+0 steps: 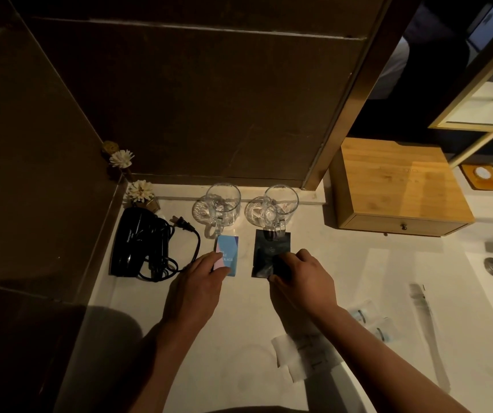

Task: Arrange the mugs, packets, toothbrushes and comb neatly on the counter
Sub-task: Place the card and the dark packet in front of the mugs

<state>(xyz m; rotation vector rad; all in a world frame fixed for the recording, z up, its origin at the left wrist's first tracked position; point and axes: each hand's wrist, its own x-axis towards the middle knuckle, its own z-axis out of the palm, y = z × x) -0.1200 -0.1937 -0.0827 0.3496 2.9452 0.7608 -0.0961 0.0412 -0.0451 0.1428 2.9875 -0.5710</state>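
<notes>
On a white counter [343, 254], the left hand [197, 281] is pinching a blue packet [228, 250] and the right hand [302, 275] is gripping a black packet [270, 248], aligning each below a glass mug [223, 204]. Wrapped toothbrushes [372, 321], lying apart at right, probably come next.

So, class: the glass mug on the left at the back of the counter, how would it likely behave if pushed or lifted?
The left glass mug looks thick-walled and clear, so it is probably heavy for its size and breakable if knocked. It stands upright on a broad base, so a low push would likely slide it on the smooth counter rather than tip it. Its handle faces the person, offering a firm grip.
</notes>
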